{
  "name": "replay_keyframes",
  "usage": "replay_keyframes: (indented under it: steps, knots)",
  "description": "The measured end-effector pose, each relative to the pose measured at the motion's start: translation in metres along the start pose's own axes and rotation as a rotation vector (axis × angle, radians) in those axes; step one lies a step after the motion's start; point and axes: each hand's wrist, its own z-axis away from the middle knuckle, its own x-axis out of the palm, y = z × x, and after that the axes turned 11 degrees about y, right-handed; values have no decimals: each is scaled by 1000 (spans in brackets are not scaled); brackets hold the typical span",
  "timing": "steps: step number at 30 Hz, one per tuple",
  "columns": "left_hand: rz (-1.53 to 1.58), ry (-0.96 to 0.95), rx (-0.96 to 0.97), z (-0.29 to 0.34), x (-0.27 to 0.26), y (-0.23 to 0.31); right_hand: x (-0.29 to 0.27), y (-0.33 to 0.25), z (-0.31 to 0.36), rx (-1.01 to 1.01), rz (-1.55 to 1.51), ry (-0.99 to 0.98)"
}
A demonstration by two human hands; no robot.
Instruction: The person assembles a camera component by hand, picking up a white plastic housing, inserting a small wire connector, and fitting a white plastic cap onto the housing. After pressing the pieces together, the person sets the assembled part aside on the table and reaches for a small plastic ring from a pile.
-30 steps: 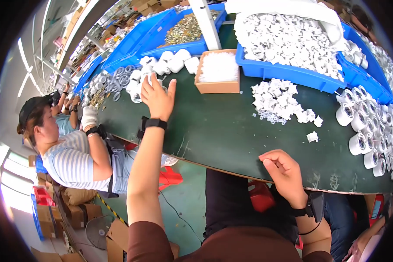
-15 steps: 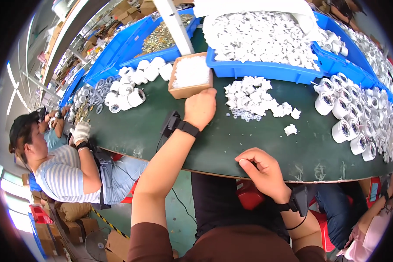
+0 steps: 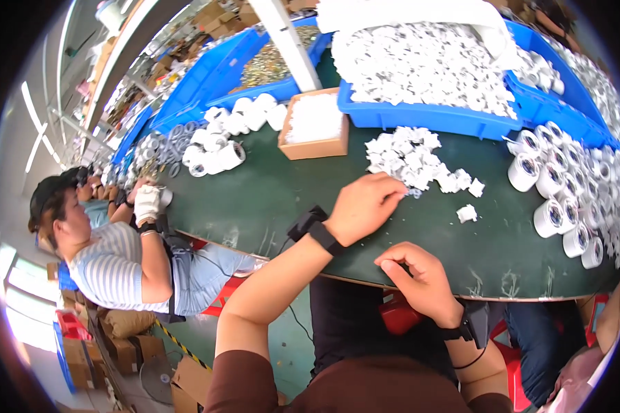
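Note:
My left hand (image 3: 368, 206) reaches over the table with its fingers bent and pressed together. Its fingertips are at the small translucent rings (image 3: 415, 193), beside a pile of small white plastic parts (image 3: 403, 153). The hand covers most of the rings, and I cannot make out what is between the fingers. Closer to me, my right hand (image 3: 420, 282) is held above the front edge of the table, fingers curled toward the thumb. Whatever it may hold is hidden. One white plastic part (image 3: 467, 213) lies apart, to the right of the pile.
A cardboard box (image 3: 315, 149) of small white pieces stands behind my left hand. A blue bin (image 3: 427, 118) heaped with white parts is at the back. White cylindrical housings (image 3: 548, 217) crowd the right, with others (image 3: 217, 155) at left. A gloved co-worker (image 3: 114, 255) sits left.
My left hand has moved from the cardboard box rightward and nearer to the translucent rings. My right hand keeps nearly the same pose. The whole view has shifted slightly.

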Motion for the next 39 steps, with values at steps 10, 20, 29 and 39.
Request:
replay_keyframes:
  steps: [10,20,29,39]
  knots:
    - [-415,374,-67,-40,-50,-68,-2,3,4,-45,39,5]
    - [-415,-251,-624,-100,-67,-127,-4,3,5,-14,24,0]
    - [-627,-268,-396,-106,-58,-141,-4,2,5,2,23,-28]
    - [-620,-284,-296,-105,-53,-155,-3,4,9,4,13,-25]
